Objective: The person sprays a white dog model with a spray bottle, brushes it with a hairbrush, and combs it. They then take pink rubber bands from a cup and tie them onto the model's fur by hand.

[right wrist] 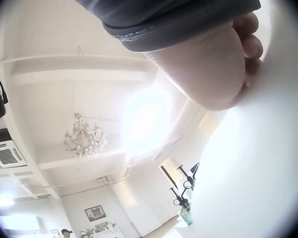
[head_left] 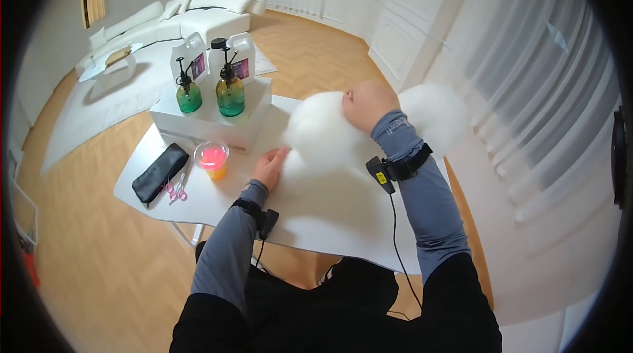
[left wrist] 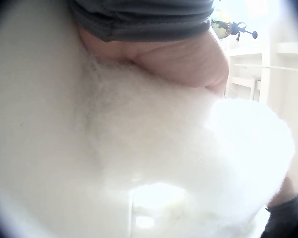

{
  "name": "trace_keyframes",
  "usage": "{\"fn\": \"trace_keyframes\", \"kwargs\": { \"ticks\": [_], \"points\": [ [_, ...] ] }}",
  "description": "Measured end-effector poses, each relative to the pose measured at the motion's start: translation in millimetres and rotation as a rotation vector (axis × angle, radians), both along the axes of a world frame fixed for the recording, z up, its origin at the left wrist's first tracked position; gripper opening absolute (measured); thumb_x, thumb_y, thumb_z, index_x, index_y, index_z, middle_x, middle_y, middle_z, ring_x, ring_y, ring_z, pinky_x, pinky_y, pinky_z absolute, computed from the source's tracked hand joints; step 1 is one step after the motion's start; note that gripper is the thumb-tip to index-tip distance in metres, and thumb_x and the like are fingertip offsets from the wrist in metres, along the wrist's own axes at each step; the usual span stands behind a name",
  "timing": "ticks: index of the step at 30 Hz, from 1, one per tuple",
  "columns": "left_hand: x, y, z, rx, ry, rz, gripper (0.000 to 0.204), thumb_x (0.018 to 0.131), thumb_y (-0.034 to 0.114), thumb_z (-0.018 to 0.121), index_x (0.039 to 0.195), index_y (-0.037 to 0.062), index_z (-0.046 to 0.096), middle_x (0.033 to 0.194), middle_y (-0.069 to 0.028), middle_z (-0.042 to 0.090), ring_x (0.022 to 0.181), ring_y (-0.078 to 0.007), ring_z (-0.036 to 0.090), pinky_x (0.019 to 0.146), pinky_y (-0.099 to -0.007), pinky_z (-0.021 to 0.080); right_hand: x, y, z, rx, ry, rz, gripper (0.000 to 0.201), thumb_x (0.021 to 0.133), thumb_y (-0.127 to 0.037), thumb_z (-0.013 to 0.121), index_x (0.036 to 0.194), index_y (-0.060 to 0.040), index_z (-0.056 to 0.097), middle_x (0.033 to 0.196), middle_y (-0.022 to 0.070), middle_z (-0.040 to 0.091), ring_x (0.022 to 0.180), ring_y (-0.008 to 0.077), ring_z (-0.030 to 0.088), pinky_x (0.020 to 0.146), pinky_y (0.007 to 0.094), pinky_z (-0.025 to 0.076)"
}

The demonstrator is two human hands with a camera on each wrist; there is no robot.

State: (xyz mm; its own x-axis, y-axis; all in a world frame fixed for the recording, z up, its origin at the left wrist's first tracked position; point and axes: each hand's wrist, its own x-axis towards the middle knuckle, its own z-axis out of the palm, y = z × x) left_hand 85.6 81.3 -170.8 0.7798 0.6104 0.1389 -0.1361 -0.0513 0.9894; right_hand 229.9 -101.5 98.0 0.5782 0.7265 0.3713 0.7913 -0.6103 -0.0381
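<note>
A large, fluffy mass of white fibre stuffing (head_left: pixel 323 132) bulges over the table, with a second lobe stretching to the right past the right wrist. My right hand (head_left: pixel 370 105) grips its upper part, fingers curled in; the right wrist view shows the bent fingers (right wrist: pixel 252 47) against the white. Low at the left edge of the stuffing, my left hand (head_left: pixel 269 168) pinches it near the tabletop. The left wrist view has the stuffing (left wrist: pixel 154 129) right up against that hand (left wrist: pixel 179 59), whose fingertips are hidden.
On the white table (head_left: pixel 316 244), left of the stuffing, are a clear cup with pink and orange contents (head_left: pixel 213 158), a black pouch (head_left: pixel 160 171) and pink-handled scissors (head_left: pixel 177 191). Behind, a white box (head_left: pixel 217 130) bears two green-amber spray bottles (head_left: pixel 230 97) and white jugs (head_left: pixel 241 56).
</note>
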Motion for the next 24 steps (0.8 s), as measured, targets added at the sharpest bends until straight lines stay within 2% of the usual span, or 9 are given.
{"fn": "trace_keyframes", "kwargs": {
  "ticks": [2, 4, 7, 11, 16, 18, 21, 23, 24],
  "points": [
    [2.5, 0.4, 0.4, 0.006, 0.002, -0.018, 0.058, 0.106, 0.049, 0.058, 0.123, -0.0041, 0.072, 0.113, -0.0096, 0.076, 0.106, -0.0171, 0.065, 0.097, -0.0301, 0.048, -4.3, 10.8, -7.5, 0.044, -0.045, 0.097, 0.027, 0.090, -0.025, 0.059, 0.089, -0.0071, 0.080, 0.092, 0.0209, 0.075, 0.089, 0.0408, 0.072, 0.082, 0.0504, 0.057],
    [6.4, 1.0, -6.9, 0.021, -0.041, 0.002, 0.057, 0.106, 0.049, 0.058, 0.123, -0.0037, 0.072, 0.111, -0.0087, 0.076, 0.103, -0.0160, 0.065, 0.095, -0.0298, 0.049, -11.1, 23.2, -16.1, 0.127, -0.164, 0.259, 0.025, 0.090, -0.027, 0.062, 0.090, -0.0098, 0.080, 0.089, 0.0150, 0.076, 0.085, 0.0377, 0.072, 0.077, 0.0503, 0.057],
    [5.0, 0.9, -6.8, 0.017, 0.009, -0.016, 0.057, 0.107, 0.045, 0.058, 0.127, -0.0068, 0.068, 0.117, -0.0104, 0.074, 0.108, -0.0173, 0.065, 0.099, -0.0296, 0.048, -24.7, 35.1, -22.7, 0.078, -0.167, 0.364, 0.023, 0.091, -0.025, 0.061, 0.090, -0.0110, 0.079, 0.088, 0.0136, 0.075, 0.086, 0.0360, 0.072, 0.077, 0.0488, 0.057],
    [1.6, -6.7, 1.4, 0.032, 0.017, 0.024, 0.055, 0.106, 0.047, 0.059, 0.123, -0.0037, 0.071, 0.113, -0.0094, 0.075, 0.106, -0.0171, 0.065, 0.098, -0.0294, 0.047, -38.7, 31.2, -25.1, 0.044, -0.086, 0.594, 0.021, 0.092, -0.025, 0.062, 0.098, -0.0139, 0.079, 0.094, 0.0085, 0.076, 0.089, 0.0322, 0.072, 0.078, 0.0451, 0.058],
    [6.2, 3.4, -12.4, 0.038, -0.033, 0.047, 0.052, 0.107, 0.043, 0.059, 0.122, -0.0043, 0.072, 0.113, -0.0094, 0.075, 0.105, -0.0169, 0.065, 0.097, -0.0296, 0.048, -32.4, 3.8, -10.0, 0.045, -0.088, 0.489, 0.023, 0.094, -0.027, 0.061, 0.102, -0.0148, 0.080, 0.098, 0.0087, 0.077, 0.090, 0.0320, 0.072, 0.077, 0.0447, 0.058],
    [4.0, -0.9, -6.9, 0.004, -0.023, 0.031, 0.052, 0.107, 0.043, 0.059, 0.123, -0.0047, 0.071, 0.113, -0.0091, 0.075, 0.106, -0.0167, 0.065, 0.097, -0.0294, 0.048, -16.8, -10.8, -4.2, 0.125, -0.196, 0.304, 0.024, 0.094, -0.028, 0.061, 0.102, -0.0138, 0.079, 0.098, 0.0099, 0.076, 0.087, 0.0332, 0.072, 0.076, 0.0455, 0.058],
    [6.7, 4.7, -16.8, -0.038, -0.049, 0.008, 0.053, 0.106, 0.044, 0.060, 0.123, -0.0051, 0.071, 0.113, -0.0087, 0.075, 0.106, -0.0162, 0.065, 0.097, -0.0292, 0.048, -5.3, -41.6, 16.4, 0.217, -0.168, 0.203, 0.024, 0.096, -0.027, 0.061, 0.107, -0.0145, 0.079, 0.100, 0.0106, 0.076, 0.084, 0.0337, 0.072, 0.073, 0.0445, 0.058],
    [6.9, 6.2, -18.6, -0.055, -0.054, -0.006, 0.053, 0.107, 0.043, 0.060, 0.124, -0.0054, 0.071, 0.113, -0.0085, 0.075, 0.106, -0.0160, 0.065, 0.097, -0.0291, 0.048, 9.6, -61.3, 22.5, 0.274, -0.310, 0.016, 0.024, 0.096, -0.026, 0.062, 0.108, -0.0148, 0.079, 0.100, 0.0098, 0.075, 0.085, 0.0328, 0.072, 0.073, 0.0437, 0.058],
    [2.9, 4.4, -17.8, -0.064, -0.049, 0.003, 0.053, 0.107, 0.043, 0.060, 0.124, -0.0054, 0.071, 0.113, -0.0085, 0.075, 0.106, -0.0160, 0.065, 0.097, -0.0291, 0.048, 21.8, -81.4, 28.8, 0.457, -0.447, -0.047, 0.024, 0.096, -0.027, 0.062, 0.109, -0.0153, 0.079, 0.099, 0.0091, 0.074, 0.086, 0.0319, 0.072, 0.073, 0.0431, 0.058]
  ]
}}
